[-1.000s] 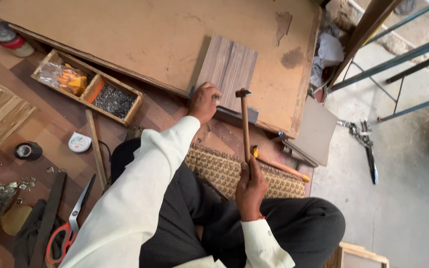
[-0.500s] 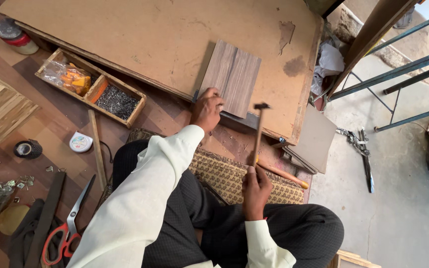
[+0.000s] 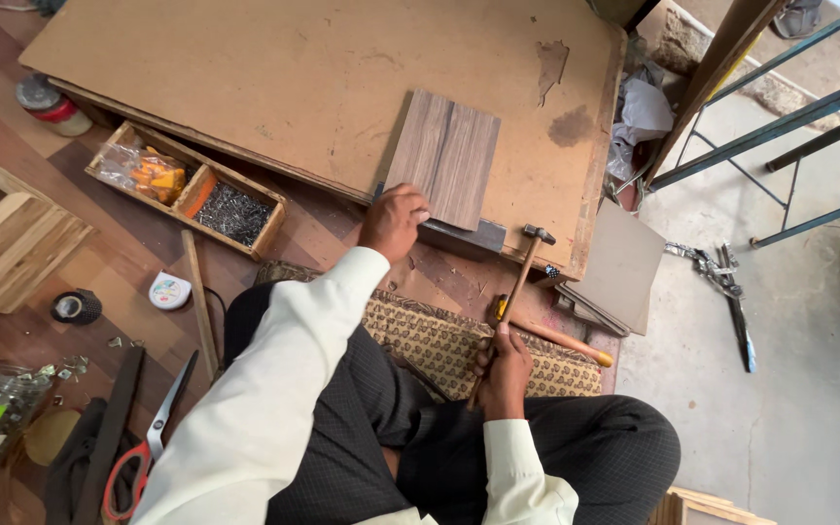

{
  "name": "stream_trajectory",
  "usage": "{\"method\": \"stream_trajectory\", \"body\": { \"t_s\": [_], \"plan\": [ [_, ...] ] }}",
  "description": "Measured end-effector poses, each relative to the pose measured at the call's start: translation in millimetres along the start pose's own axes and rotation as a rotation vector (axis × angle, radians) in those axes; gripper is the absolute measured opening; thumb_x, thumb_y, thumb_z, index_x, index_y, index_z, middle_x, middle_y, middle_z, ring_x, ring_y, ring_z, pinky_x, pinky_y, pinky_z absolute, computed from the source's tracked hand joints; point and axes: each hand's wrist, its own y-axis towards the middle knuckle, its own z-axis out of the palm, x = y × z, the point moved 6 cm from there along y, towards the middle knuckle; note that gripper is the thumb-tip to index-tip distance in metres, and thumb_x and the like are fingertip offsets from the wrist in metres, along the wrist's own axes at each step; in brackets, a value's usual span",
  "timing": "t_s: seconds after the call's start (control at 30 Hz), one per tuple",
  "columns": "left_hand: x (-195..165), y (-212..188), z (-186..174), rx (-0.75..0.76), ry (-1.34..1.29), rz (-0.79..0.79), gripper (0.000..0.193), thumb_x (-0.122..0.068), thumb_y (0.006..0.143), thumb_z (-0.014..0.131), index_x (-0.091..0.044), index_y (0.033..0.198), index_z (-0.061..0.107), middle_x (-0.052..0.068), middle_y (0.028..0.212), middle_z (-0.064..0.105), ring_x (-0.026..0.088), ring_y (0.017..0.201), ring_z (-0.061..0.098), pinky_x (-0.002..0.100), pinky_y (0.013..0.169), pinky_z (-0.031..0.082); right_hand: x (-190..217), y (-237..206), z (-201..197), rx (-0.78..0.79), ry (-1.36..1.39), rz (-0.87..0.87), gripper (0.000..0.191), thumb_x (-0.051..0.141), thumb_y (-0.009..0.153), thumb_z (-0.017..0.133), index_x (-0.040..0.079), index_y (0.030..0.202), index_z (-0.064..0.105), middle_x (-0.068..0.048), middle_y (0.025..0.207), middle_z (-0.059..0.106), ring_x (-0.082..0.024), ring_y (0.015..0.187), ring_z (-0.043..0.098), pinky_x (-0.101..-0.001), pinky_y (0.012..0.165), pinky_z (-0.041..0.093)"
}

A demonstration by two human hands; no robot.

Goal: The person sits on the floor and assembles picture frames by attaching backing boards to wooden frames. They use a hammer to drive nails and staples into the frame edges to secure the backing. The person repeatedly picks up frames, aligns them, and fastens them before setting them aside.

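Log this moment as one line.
left hand: pressing grey-brown wooden panel | right hand: gripping wooden-handled hammer | brown fibreboard sheet: under panel

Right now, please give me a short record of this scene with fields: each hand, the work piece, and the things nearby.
left hand: rests on the near edge of the wood-grain panel
right hand: grips the hammer, head raised off the board
surface: large brown board on the floor
nearby: divided wooden tray with nails, red-handled scissors, tape measure
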Motion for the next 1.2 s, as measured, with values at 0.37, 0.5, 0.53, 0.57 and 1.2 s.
{"method": "stream_trajectory", "body": {
  "t_s": [0.37,0.5,0.53,0.57,1.2],
  "plan": [
    [142.2,-33.0,-180.6,0.012,0.521,-0.570,0.010,-0.005,0.092,0.070,-0.006,0.098,0.078,0.019,0.107,0.075,0.036,0.102,0.072,0.046,0.096,0.055,-0.2,-2.0,5.4,0.015,-0.001,-0.001,0.030,0.025,0.104,0.057,0.001,0.120,0.067,-0.005,0.069,0.056,-0.013,0.051,0.047,-0.0271,0.042,0.035],
    [177.3,-58.3,-171.6,0.241,0.615,-0.577,0.034,0.001,0.083,0.069,-0.016,0.110,0.079,0.019,0.122,0.070,0.040,0.113,0.066,0.050,0.100,0.052,-2.0,0.3,4.0,0.012,-0.027,-0.010,0.029,0.026,0.104,0.057,0.003,0.119,0.067,-0.005,0.069,0.057,-0.013,0.051,0.047,-0.0268,0.042,0.035],
    [180.0,-60.8,-169.7,0.228,0.614,-0.576,0.032,-0.001,0.084,0.070,-0.016,0.111,0.079,0.020,0.123,0.070,0.041,0.113,0.067,0.050,0.100,0.052,-2.6,1.0,2.8,0.007,-0.030,-0.011,0.028,0.026,0.104,0.057,0.003,0.117,0.066,-0.005,0.069,0.056,-0.013,0.051,0.047,-0.0270,0.042,0.036],
    [179.7,-61.1,-168.2,0.213,0.613,-0.578,0.031,-0.003,0.085,0.070,-0.016,0.112,0.079,0.021,0.123,0.070,0.042,0.112,0.067,0.050,0.100,0.052,-3.4,1.9,2.0,0.003,-0.034,-0.012,0.027,0.026,0.104,0.057,0.003,0.116,0.065,-0.005,0.069,0.056,-0.013,0.051,0.047,-0.0271,0.042,0.036],
    [140.8,-41.7,-179.5,-0.322,-0.034,-0.211,0.018,0.009,0.091,0.069,-0.001,0.105,0.077,0.015,0.098,0.076,0.020,0.083,0.074,0.029,0.070,0.064,-1.2,-4.6,11.4,0.035,-0.048,-0.039,0.032,0.025,0.106,0.054,0.000,0.121,0.067,-0.004,0.067,0.056,-0.012,0.051,0.048,-0.0272,0.043,0.038]
  ]
}}
